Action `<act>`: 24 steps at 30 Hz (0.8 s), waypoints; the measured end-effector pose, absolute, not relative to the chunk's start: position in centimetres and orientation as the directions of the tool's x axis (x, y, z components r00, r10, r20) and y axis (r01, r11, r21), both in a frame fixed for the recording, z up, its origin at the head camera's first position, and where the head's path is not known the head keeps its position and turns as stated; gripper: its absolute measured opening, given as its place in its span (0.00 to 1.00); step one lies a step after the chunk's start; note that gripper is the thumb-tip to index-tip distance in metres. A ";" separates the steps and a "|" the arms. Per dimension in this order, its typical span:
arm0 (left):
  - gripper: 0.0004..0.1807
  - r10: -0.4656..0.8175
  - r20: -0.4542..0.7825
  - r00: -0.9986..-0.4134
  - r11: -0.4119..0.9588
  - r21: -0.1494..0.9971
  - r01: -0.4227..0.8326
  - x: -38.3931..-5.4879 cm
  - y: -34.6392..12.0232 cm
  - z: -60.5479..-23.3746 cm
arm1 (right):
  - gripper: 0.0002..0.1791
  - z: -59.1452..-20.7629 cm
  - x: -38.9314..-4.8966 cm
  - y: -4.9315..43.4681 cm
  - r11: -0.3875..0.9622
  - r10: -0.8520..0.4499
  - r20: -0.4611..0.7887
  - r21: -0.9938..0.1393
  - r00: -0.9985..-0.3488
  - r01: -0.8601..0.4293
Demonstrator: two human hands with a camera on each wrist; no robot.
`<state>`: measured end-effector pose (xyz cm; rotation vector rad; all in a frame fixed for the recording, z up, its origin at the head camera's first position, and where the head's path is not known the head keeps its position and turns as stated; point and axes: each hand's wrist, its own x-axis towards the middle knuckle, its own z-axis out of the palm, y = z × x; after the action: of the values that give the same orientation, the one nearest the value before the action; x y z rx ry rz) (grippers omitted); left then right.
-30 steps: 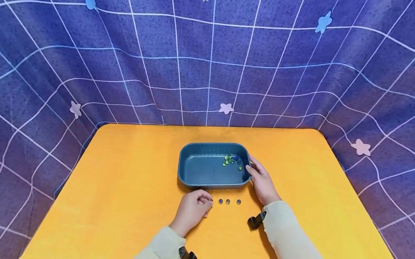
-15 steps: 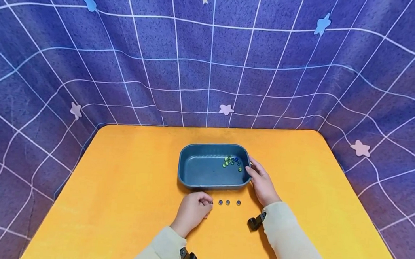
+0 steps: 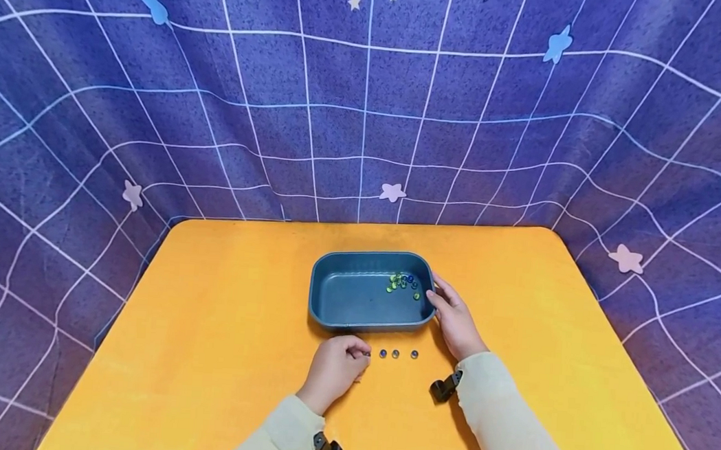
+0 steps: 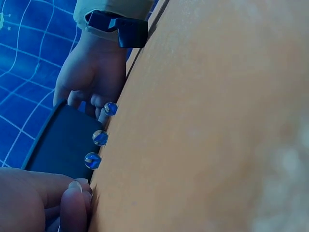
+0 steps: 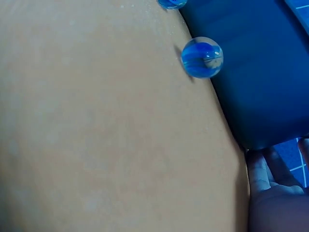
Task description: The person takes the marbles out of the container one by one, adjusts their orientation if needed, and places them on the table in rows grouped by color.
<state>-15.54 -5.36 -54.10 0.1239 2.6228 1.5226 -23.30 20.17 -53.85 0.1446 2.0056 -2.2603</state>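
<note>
My left hand [image 3: 334, 366] is just in front of the blue plastic bin [image 3: 354, 323]. Its thumb and index finger pinch a small marble, mostly hidden by the fingertips. To the right of those fingertips, three glass marbles with blue swirls lie in a row on the table: a near one [image 3: 383, 354], a middle one [image 3: 395, 354] and a far-right one [image 5: 202, 57]. My right hand [image 3: 456, 324] grips the bin's right end, thumb at the rim and fingers along the outside. Several yellow-green and blue marbles [image 3: 395, 285] sit inside the bin, toward its right end.
The bin stands on an orange-yellow table [image 3: 226, 299]. Behind and on both sides hangs a blue-purple curtain [image 3: 267, 130] with a grid and star pattern. Each wrist carries a small black camera mount, such as the right one [image 3: 445, 387].
The head view has tilted up very slightly, so everything sits a little lower. Both hands, the bin and the marbles otherwise keep their places.
</note>
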 end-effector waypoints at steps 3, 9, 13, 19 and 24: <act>0.02 0.123 -0.058 -0.991 0.484 0.875 0.009 -15.5 -5.4 -54.2 | 0.29 -53.8 -23.2 20.1 -0.113 -0.022 -0.149 -0.982 -0.989 0.151; 0.02 0.123 -0.062 -0.991 0.466 0.885 0.003 -15.5 -5.3 -54.1 | 0.28 -53.6 -23.2 20.1 -0.103 -0.017 -0.159 -0.982 -0.987 0.160; 0.02 0.114 -0.069 -0.991 0.461 0.887 -0.009 -15.5 -5.3 -54.1 | 0.28 -53.6 -23.2 20.1 -0.109 -0.018 -0.162 -0.981 -0.987 0.163; 0.02 0.104 -0.073 -0.992 0.454 0.891 -0.018 -15.5 -5.3 -54.1 | 0.28 -53.6 -23.2 20.1 -0.115 -0.020 -0.149 -0.982 -0.989 0.150; 0.03 0.106 -0.084 -0.991 0.402 0.915 -0.035 -15.6 -5.4 -54.2 | 0.29 -53.7 -23.3 20.1 -0.120 -0.019 -0.138 -0.983 -0.990 0.140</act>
<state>-15.57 -5.39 -54.22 0.0640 2.5207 1.6495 -23.27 20.09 -53.72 0.1384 2.0097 -2.2701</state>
